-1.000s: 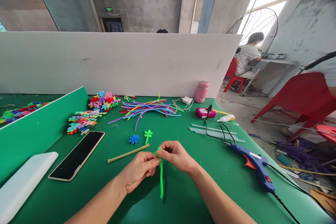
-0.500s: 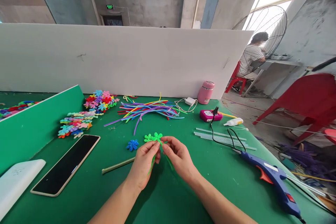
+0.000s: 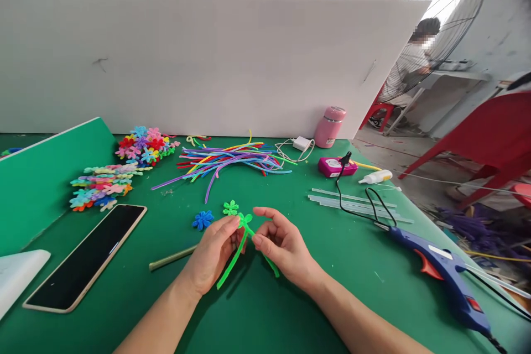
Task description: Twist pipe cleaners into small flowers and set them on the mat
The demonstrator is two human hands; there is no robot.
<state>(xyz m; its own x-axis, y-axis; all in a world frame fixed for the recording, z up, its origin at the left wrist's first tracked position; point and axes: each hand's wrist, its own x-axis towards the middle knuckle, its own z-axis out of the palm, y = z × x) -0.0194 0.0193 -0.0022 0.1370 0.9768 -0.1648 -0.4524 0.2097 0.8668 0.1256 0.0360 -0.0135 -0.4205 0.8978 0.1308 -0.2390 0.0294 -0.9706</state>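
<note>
A bright green pipe cleaner [image 3: 233,265], bent into small petals at its top, is held up between my hands, with two long ends hanging down. My left hand [image 3: 215,251] pinches the petal part between thumb and fingers. My right hand [image 3: 286,243] grips one of the hanging ends between thumb and fingertips, its index finger raised off it. Just beyond the petals lies a finished green flower [image 3: 230,208], and left of that a blue flower [image 3: 203,220]. A thin olive-coloured stick [image 3: 172,258] lies partly hidden behind my left hand.
Loose coloured pipe cleaners [image 3: 232,160] lie at the back, with piled flowers [image 3: 147,145] to their left. A phone [image 3: 89,257] rests on the left. On the right are glue sticks [image 3: 352,204], a blue glue gun [image 3: 440,271], a purple power socket [image 3: 337,166] and a pink flask [image 3: 330,128].
My hands have drawn slightly apart, and the green strand's two ends show more clearly. The right index finger has lifted. The whole view has tilted downward.
</note>
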